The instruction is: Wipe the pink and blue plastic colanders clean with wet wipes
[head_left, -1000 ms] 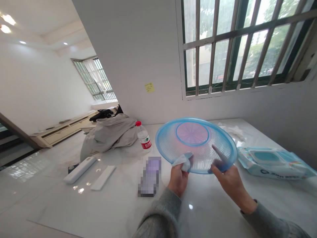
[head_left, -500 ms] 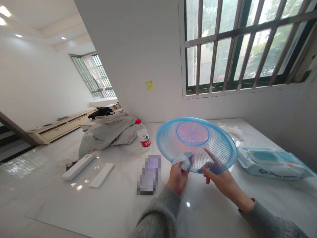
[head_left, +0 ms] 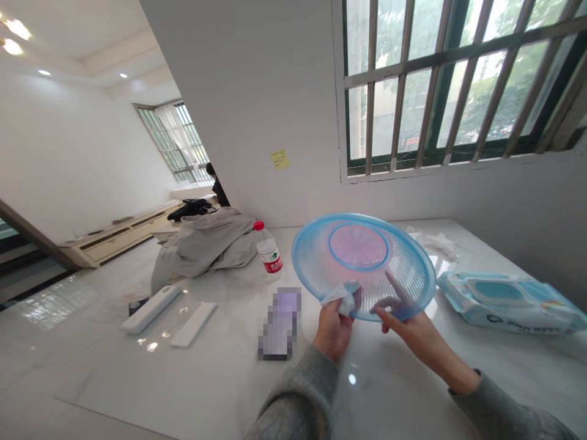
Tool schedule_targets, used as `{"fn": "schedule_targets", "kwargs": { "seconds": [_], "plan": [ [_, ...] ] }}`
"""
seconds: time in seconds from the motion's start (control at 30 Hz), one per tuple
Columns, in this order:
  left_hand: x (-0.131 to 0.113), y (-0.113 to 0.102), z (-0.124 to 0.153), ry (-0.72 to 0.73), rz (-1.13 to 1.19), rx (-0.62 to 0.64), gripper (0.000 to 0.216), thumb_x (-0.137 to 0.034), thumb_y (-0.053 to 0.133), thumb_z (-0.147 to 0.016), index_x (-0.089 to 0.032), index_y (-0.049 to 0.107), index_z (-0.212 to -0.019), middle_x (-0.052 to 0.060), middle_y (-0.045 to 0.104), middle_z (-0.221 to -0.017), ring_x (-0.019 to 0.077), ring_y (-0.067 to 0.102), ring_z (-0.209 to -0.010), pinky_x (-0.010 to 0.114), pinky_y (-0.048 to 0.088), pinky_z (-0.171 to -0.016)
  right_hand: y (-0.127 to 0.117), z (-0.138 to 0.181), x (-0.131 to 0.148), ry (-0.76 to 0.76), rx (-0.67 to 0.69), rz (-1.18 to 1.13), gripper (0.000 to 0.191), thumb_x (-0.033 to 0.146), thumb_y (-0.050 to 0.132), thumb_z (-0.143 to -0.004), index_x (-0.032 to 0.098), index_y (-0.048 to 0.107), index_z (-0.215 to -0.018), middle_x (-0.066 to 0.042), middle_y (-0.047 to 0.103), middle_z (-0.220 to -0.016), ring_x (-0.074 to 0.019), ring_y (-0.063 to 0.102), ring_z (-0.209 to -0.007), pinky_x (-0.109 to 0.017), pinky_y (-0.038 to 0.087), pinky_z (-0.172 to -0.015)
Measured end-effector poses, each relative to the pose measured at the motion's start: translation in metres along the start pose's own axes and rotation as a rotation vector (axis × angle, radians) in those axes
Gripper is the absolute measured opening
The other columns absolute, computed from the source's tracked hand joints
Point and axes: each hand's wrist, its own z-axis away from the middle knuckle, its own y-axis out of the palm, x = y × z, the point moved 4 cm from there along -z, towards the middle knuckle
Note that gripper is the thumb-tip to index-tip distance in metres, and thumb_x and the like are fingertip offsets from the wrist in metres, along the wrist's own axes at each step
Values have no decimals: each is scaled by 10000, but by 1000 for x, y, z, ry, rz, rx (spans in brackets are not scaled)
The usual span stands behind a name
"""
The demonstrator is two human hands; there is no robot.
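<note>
A translucent blue plastic colander (head_left: 316, 244) with a pinkish round base is held up over the white table, tilted so its base faces me. My left hand (head_left: 334, 330) pinches a white wipe (head_left: 338, 296) around the near rim, left of the middle. On the near right rim, my right hand (head_left: 403, 327) grips the colander, thumb in front and fingers behind, seen dimly through the plastic. To the right lies a light blue pack of wet wipes (head_left: 509, 302).
A red-capped bottle (head_left: 269, 250) stands behind a blurred-out phone-like object (head_left: 279, 324). Grey cloth (head_left: 211, 244) is heaped at the back left. Two white flat pieces, one thicker (head_left: 151, 310) and one thinner (head_left: 195, 325), lie left. Crumpled white tissue (head_left: 440, 245) lies behind the colander. A barred window (head_left: 426, 110) is above.
The view has shifted slightly, so things sit a little farther right. Both hands keep their grips, and the colander's tilt differs slightly. A dark-clothed person now shows beyond the wall's edge.
</note>
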Motion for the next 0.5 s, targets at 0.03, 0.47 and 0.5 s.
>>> {"fn": "schedule_targets", "kwargs": {
  "seconds": [0.03, 0.47, 0.5],
  "plan": [
    [1, 1, 1, -5, -7, 5, 248, -181, 762, -800, -110, 804, -1033, 161, 821, -1090, 321, 744, -1176, 455, 560, -1089, 2, 0, -4, 2, 25, 21, 580, 591, 736, -880, 259, 681, -1353, -6, 755, -782, -197, 685, -615, -363, 600, -666],
    [-9, 2, -2, -28, 53, -1, 355, -101, 644, -835, -71, 778, -1163, 192, 813, -1129, 298, 750, -1177, 423, 515, -1149, -20, 1, 21, -77, -153, 117, 565, 404, 704, -865, 196, 677, -1389, 32, 708, -705, -159, 581, -537, -304, 528, -586],
    [-8, 2, -2, -23, 50, -6, 369, -101, 652, -833, -72, 773, -1180, 194, 811, -1142, 298, 748, -1180, 422, 515, -1148, -23, 0, 22, -99, -192, 123, 463, 402, 703, -863, 188, 741, -1271, 3, 737, -751, -168, 611, -581, -304, 539, -607]
  ]
}}
